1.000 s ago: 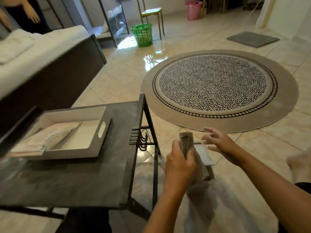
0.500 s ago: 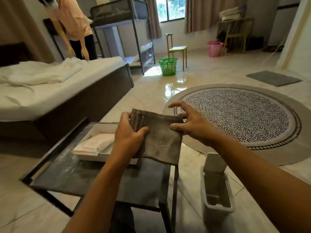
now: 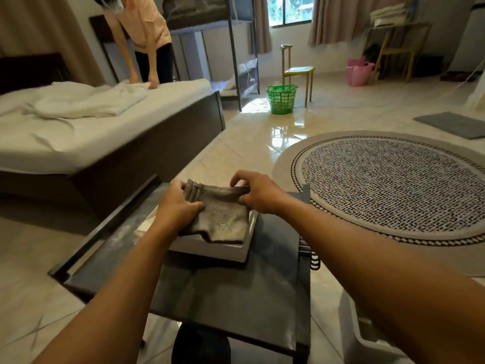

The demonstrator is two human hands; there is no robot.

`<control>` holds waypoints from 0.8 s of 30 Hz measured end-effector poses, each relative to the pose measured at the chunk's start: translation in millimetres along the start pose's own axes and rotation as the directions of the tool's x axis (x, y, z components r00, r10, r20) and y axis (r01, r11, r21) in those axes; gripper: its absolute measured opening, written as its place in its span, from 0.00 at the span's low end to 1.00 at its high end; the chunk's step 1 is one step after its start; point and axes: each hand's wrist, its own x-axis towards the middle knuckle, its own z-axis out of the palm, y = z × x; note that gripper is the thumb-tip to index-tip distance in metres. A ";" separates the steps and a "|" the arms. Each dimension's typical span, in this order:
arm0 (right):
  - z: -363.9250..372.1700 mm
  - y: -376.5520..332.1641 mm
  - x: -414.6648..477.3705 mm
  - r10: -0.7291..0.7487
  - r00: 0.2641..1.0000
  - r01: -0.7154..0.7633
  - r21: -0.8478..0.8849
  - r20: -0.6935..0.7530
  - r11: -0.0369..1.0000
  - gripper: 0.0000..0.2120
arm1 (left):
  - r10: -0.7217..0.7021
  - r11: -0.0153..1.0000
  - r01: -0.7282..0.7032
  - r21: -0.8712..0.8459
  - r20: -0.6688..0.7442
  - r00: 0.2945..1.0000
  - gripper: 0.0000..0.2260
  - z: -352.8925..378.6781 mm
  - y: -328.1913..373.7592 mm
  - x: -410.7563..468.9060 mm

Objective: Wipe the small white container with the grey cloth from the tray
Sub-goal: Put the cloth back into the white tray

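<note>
Both my hands hold the folded grey cloth (image 3: pixel 223 214) just over the white tray (image 3: pixel 210 252) on the dark side table (image 3: pixel 236 298). My left hand (image 3: pixel 175 208) grips the cloth's left edge. My right hand (image 3: pixel 256 193) pinches its upper right corner. The cloth's lower edge hangs down to the tray's rim. The small white container (image 3: pixel 367 334) stands on the floor at the lower right, mostly hidden behind my right forearm.
A bed (image 3: pixel 91 137) with white bedding stands to the left, and a person (image 3: pixel 141 35) bends over it. A round patterned rug (image 3: pixel 393 185) covers the floor to the right. A green basket (image 3: pixel 282 98), yellow chair (image 3: pixel 298 72) and grey mat (image 3: pixel 456 124) lie farther off.
The cloth came up from the container near the floor to the table, then down onto the tray. My right hand took hold of its corner. The view lifted toward the room.
</note>
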 end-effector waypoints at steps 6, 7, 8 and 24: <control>1.9 2.0 29.2 -0.006 0.999 0.001 -0.143 -0.035 0.990 0.20 | -0.116 0.989 0.117 -0.088 0.013 0.993 0.25 9.9 -7.0 3.2; 1.0 0.8 34.5 -0.014 0.999 0.005 -0.171 -0.048 0.985 0.21 | -0.128 0.984 0.131 -0.119 0.034 0.991 0.26 10.1 -5.8 2.3; 0.0 -0.5 39.4 -0.024 0.998 0.012 -0.199 -0.057 0.980 0.21 | -0.138 0.978 0.145 -0.148 0.055 0.989 0.28 10.2 -3.9 0.4; -25.0 -19.7 30.6 0.164 0.983 -0.149 -0.159 0.088 0.976 0.14 | -0.128 0.991 0.117 0.064 0.197 0.972 0.27 -12.1 2.8 14.0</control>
